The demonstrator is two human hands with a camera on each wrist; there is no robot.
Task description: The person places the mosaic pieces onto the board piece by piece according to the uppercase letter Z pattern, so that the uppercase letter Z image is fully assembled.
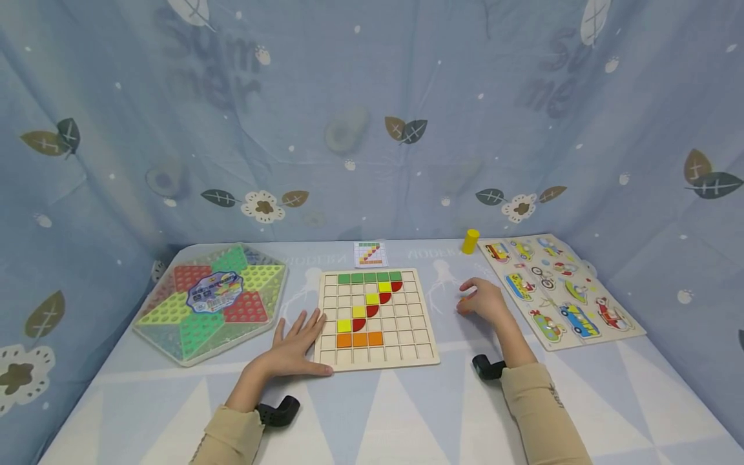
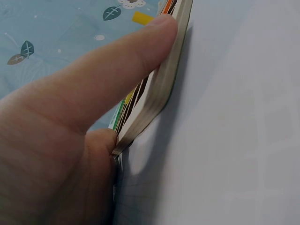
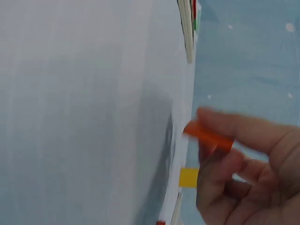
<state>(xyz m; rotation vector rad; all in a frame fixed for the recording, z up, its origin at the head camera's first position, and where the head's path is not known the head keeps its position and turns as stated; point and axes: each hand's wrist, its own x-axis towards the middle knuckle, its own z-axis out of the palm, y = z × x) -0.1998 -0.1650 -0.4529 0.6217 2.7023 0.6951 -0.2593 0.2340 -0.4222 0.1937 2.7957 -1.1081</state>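
Note:
A square wooden grid board point(image 1: 409, 354) lies on the table, carrying a row of green tiles point(image 1: 370, 278), a diagonal of yellow squares point(image 1: 344, 326) and red quarter-circle tiles point(image 1: 372, 311), and three orange square tiles point(image 1: 360, 340) near its bottom. My left hand point(image 1: 292, 354) rests at the board's left edge, fingers spread, its thumb point(image 2: 140, 51) along the near-left corner. To the right of the board, my right hand point(image 1: 487, 302) pinches an orange tile point(image 3: 208, 136) between thumb and fingers, above the table. Behind the board lies a small pattern card point(image 1: 370, 254) printed with a similar coloured layout.
On the left lies a hexagonal star-patterned game board point(image 1: 168, 342) with a printed label. At the right is a wooden vehicle puzzle board point(image 1: 560, 342), with a yellow cylinder point(image 1: 470, 243) at its back left corner. A patterned curtain point(image 1: 372, 161) hangs behind the table.

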